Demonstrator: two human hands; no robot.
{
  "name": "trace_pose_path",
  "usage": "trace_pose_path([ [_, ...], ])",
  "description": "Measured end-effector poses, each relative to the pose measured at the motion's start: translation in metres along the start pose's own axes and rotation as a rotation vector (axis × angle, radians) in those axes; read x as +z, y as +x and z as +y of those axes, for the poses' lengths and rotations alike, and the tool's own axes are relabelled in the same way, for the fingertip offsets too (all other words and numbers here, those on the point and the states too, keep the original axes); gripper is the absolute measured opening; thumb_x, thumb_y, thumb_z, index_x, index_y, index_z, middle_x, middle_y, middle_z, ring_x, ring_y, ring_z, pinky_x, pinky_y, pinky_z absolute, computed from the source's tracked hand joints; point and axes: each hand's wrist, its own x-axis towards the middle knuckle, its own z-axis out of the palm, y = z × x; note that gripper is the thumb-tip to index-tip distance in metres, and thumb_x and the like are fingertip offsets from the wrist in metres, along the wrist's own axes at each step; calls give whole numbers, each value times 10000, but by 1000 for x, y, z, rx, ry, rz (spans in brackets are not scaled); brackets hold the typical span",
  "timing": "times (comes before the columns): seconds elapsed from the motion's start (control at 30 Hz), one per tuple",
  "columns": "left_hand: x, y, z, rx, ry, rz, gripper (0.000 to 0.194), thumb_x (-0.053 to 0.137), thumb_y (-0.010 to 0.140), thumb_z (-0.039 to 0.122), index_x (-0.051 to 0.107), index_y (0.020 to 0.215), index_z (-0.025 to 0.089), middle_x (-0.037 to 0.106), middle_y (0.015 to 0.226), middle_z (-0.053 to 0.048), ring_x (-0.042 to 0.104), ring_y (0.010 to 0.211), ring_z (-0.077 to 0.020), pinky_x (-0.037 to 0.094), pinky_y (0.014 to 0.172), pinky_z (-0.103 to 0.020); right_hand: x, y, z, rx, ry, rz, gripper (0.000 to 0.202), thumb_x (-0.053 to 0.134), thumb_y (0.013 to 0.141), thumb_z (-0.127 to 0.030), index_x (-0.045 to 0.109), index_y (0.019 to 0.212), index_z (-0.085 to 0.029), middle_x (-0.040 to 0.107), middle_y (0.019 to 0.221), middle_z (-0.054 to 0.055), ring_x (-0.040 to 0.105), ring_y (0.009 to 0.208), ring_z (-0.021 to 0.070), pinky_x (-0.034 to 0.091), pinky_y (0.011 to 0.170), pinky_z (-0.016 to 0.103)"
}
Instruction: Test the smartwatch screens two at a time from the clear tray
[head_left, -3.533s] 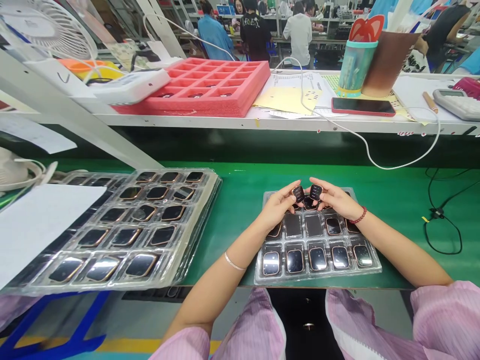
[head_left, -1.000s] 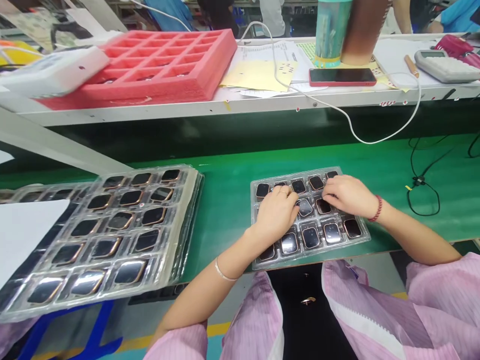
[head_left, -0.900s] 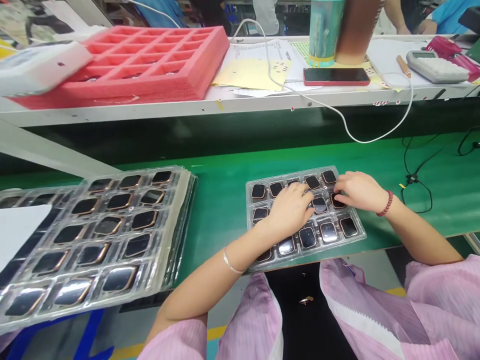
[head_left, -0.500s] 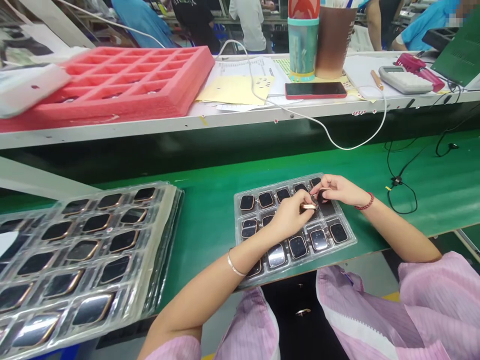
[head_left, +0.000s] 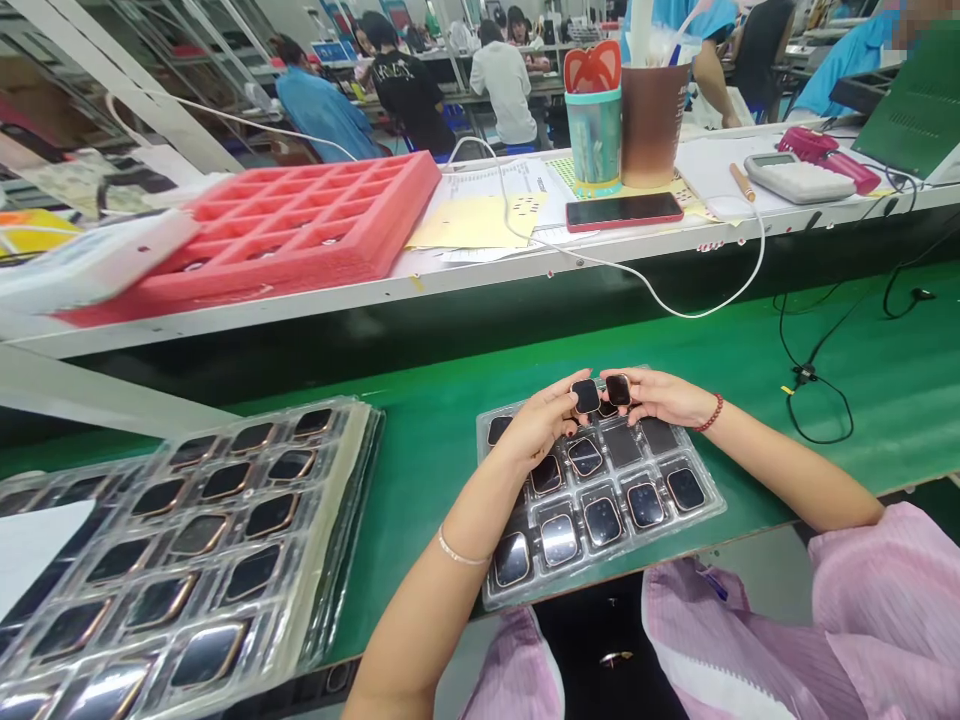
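Observation:
Over a clear plastic tray (head_left: 491,590), my left hand (head_left: 541,425) grips a square watch case (head_left: 585,397) with a dark screen and gold rim. A second watch case (head_left: 618,390) of the same look is pinched in my right hand (head_left: 667,397). Both are held up side by side, screens toward me. Rows of similar watch cases (head_left: 602,520) lie in the tray's pockets beneath. Two pockets near my right hand hold no watch case. My left hand and forearm hide part of the tray's left side.
Stacked trays of watch cases (head_left: 206,535) stand at the left on the green bench (head_left: 420,480). On the shelf above are a red foam tray (head_left: 300,225), a phone (head_left: 624,211), cups of tools (head_left: 594,140) and a calculator (head_left: 799,178). Black cables (head_left: 806,372) lie at the right.
The two watch cases have been lifted and turned so that their screens face me, side by side. My view has tilted upward, showing more of the people behind the shelf.

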Motion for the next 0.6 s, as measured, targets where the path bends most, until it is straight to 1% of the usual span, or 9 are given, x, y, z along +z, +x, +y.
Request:
trace_pose_path([
  [0.1, 0, -3, 0, 7, 23, -65, 770, 860, 737, 367, 579, 1427, 173, 700, 906, -57, 632, 688, -123, 417, 546, -201, 0, 0, 2, -24, -5, -14, 414, 780, 876, -254, 667, 1264, -162, 724, 1092, 90, 702, 782, 129, 657, 675, 238],
  [0.2, -1, -5, 1, 40, 68, -102, 769, 880, 722, 400, 594, 1407, 200, 689, 918, -42, 638, 677, -121, 411, 531, -198, 3, 1, 4, -37, -21, -14, 410, 790, 856, -267, 685, 1237, -158, 743, 1044, 80, 690, 692, 107, 648, 646, 222],
  [0.27, -2, -6, 2, 62, 91, -109, 763, 882, 718, 411, 595, 1394, 208, 684, 930, -36, 637, 657, -115, 416, 527, -197, 5, 1, 6, -44, -46, -22, 431, 794, 849, -270, 681, 1251, -162, 745, 1044, 74, 694, 669, 102, 647, 641, 222],
  [0.33, -2, -5, 1, 77, 122, -78, 717, 856, 746, 405, 593, 1378, 195, 682, 946, -42, 655, 678, -126, 441, 541, -204, 7, 1, 8, -51, -74, -8, 436, 773, 867, -270, 667, 1276, -166, 741, 1057, 78, 718, 699, 119, 653, 644, 233],
  [0.4, -1, -3, -2, 96, 170, -9, 612, 797, 799, 364, 602, 1347, 174, 683, 963, -54, 683, 743, -151, 474, 573, -215, 9, 0, 10, -54, -101, 35, 424, 724, 901, -257, 643, 1309, -172, 735, 1097, 90, 749, 777, 151, 664, 662, 255],
  [0.47, 1, -1, -5, 112, 234, 46, 518, 726, 830, 277, 607, 1321, 161, 685, 977, -60, 701, 807, -169, 498, 606, -226, 10, -1, 12, -61, -137, 91, 412, 657, 935, -224, 616, 1343, -183, 718, 1182, 106, 763, 866, 175, 672, 692, 270],
  [0.53, 3, 1, -7, 119, 300, 60, 502, 668, 815, 179, 602, 1312, 157, 696, 1013, -67, 709, 837, -175, 501, 619, -230, 11, -2, 14, -77, -188, 129, 425, 603, 946, -177, 591, 1371, -196, 696, 1252, 112, 764, 918, 179, 672, 717, 271],
  [0.6, 4, 1, -9, 121, 352, 47, 522, 628, 785, 117, 593, 1304, 156, 708, 1077, -81, 715, 845, -178, 489, 611, -227, 12, -2, 16, -105, -251, 141, 441, 578, 935, -135, 583, 1372, -200, 696, 1253, 107, 763, 912, 168, 668, 719, 261],
])
